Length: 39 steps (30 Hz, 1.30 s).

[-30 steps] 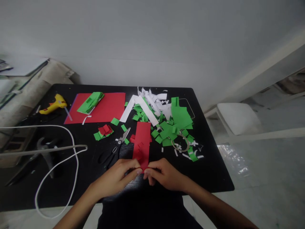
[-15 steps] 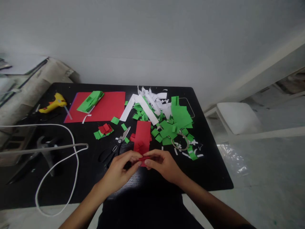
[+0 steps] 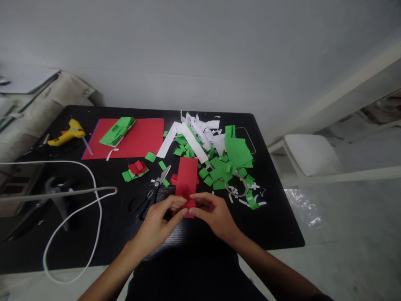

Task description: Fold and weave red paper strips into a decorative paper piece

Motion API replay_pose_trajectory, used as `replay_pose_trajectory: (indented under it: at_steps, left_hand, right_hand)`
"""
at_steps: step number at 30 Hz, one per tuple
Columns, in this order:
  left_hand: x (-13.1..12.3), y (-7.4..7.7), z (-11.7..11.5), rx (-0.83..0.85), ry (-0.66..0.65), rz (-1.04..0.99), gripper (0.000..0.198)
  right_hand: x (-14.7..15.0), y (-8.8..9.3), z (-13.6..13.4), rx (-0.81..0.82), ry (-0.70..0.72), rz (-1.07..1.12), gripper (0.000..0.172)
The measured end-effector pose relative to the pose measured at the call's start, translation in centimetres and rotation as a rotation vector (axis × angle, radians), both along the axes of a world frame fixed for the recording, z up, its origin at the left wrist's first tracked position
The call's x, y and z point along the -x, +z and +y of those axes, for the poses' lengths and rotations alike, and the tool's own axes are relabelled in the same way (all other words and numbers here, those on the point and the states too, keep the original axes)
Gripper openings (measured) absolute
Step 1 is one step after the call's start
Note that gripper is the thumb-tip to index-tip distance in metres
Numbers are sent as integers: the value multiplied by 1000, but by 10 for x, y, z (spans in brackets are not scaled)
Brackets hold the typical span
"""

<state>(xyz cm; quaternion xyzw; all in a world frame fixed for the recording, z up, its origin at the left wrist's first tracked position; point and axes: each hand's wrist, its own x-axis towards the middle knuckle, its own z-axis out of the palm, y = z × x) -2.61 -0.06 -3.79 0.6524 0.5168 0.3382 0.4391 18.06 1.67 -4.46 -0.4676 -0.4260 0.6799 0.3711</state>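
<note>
Between my two hands is a small piece of red paper point(image 3: 189, 204), pinched at its left side by my left hand point(image 3: 163, 215) and at its right by my right hand point(image 3: 213, 213). Both thumbs point inward along its near edge. Beneath lies a longer red paper strip point(image 3: 187, 170) with small red bits on it, its near end partly covered by my fingers. Black-handled scissors point(image 3: 150, 193) rest just left of my left hand, blades apart and pointing away. A little pile of red and green paper pieces point(image 3: 136, 169) sits beyond them.
Green scraps point(image 3: 238, 152) and white paper strips point(image 3: 194, 142) heap at the back centre, with a tape roll point(image 3: 236, 185) at right. A red sheet point(image 3: 144, 136) bears folded green paper point(image 3: 118, 131). A yellow glue gun point(image 3: 69, 133) and looped white cable point(image 3: 99, 200) occupy the left.
The small red piece between my fingers has turned from edge-on to showing a flatter face. My hands stay in nearly the same place, and the view has shifted slightly.
</note>
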Motion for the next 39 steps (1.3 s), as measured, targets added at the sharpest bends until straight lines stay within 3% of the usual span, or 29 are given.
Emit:
replay_pose_trajectory:
  at_steps: [5, 9, 17, 24, 29, 39]
  left_hand:
    - [0, 0, 0, 22, -12, 5, 22]
    - [1, 2, 1, 32, -37, 4, 17]
    - [-2, -2, 2, -70, 74, -10, 9]
    - [-8, 0, 1, 134, 154, -205, 13]
    - [-11, -3, 0, 166, 186, -283, 12]
    - [-7, -3, -2, -71, 86, -81, 12]
  right_hand:
    - [5, 3, -3, 44, -112, -13, 45]
    - [7, 5, -4, 41, -138, -10, 40]
    - [9, 5, -3, 37, -169, -15, 39]
    - [11, 4, -3, 11, -163, 0, 34]
    - [9, 5, -3, -13, -142, -2, 31]
    - [6, 6, -1, -53, -136, 0, 24]
